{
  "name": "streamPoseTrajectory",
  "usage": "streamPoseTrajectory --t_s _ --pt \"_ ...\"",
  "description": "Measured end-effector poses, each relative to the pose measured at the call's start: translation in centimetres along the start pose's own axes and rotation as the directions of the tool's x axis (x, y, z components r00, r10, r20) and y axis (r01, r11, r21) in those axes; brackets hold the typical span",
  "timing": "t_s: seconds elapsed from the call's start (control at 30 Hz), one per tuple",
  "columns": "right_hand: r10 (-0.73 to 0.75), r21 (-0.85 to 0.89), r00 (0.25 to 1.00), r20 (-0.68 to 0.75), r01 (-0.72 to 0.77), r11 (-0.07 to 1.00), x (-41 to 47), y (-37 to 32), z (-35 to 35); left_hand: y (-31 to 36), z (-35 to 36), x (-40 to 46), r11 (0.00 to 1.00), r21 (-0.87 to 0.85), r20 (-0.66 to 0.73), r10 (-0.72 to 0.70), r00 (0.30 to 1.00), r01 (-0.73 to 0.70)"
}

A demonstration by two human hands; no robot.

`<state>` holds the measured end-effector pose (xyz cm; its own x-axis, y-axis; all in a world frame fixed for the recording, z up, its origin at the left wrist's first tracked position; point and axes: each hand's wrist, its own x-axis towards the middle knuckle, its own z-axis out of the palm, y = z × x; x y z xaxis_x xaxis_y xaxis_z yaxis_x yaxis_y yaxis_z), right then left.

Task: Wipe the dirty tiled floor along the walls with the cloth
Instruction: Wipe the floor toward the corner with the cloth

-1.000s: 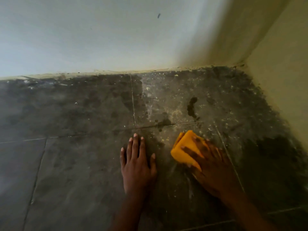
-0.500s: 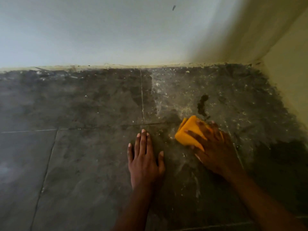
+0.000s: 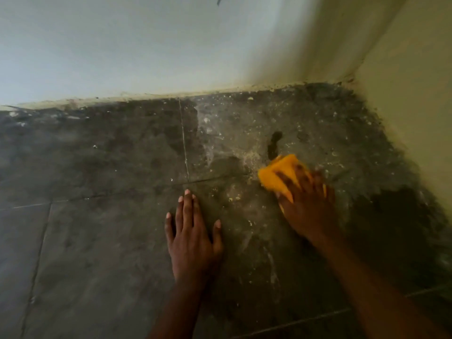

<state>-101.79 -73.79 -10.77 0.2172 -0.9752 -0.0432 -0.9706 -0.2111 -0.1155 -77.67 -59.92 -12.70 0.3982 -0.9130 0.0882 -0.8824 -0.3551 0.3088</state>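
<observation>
While our right hand [image 3: 305, 204] presses the yellow cloth [image 3: 278, 173] flat-fingered at frame centre, our left hand [image 3: 193, 238] rests open; the tiled floor [image 3: 97, 241] looks mostly dirty, especially along the upper wall [image 3: 122, 45].

Pushed forward across the grimy tiles [image 3: 102, 241] toward the wall [image 3: 122, 45]: right hand [image 3: 305, 204] with the yellow cloth [image 3: 278, 172] under its fingers. Earlier level with the left hand's [image 3: 193, 241] fingertips, now ahead of them, front edge touching the dark smear [image 3: 274, 145] beyond.
</observation>
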Motion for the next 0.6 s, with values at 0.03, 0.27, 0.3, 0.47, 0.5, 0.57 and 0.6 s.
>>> streamPoseTrajectory --t_s 0.03,0.27,0.3,0.47,0.5,0.57,0.6 --pt "0.093 0.055 0.995 -0.021 -0.092 0.994 2.5 -0.9 0.1 0.1 0.0 0.3 1.000 0.005 -0.005 0.000 1.000 0.000" --pt "-0.221 0.040 0.975 -0.013 0.221 0.974 -0.5 -7.7 1.8 -0.1 0.0 -0.2 1.000 0.004 0.012 0.003 1.000 -0.003" --pt "-0.249 0.036 0.968 0.018 0.248 0.968 -2.6 -6.6 1.6 0.0 -0.2 -0.1 1.000 0.004 0.008 -0.001 1.000 0.001" --pt "0.137 0.057 0.990 0.024 -0.138 0.989 0.8 -0.9 -0.5 0.1 -0.3 0.0 1.000 -0.005 0.009 0.007 1.000 -0.007" --pt "0.223 0.118 0.975 0.019 -0.224 0.967 3.3 -1.6 -0.3 0.0 0.0 0.0 1.000 0.001 0.009 0.006 1.000 -0.006" --pt "0.283 0.185 0.959 0.022 -0.283 0.941 6.8 -4.8 0.0 0.0 0.3 -0.3 1.000 0.004 0.012 0.003 1.000 -0.003" --pt "0.242 0.187 0.970 0.029 -0.243 0.952 7.4 -6.7 0.3 0.0 0.4 -0.4 1.000 0.005 0.013 0.001 1.000 -0.001"
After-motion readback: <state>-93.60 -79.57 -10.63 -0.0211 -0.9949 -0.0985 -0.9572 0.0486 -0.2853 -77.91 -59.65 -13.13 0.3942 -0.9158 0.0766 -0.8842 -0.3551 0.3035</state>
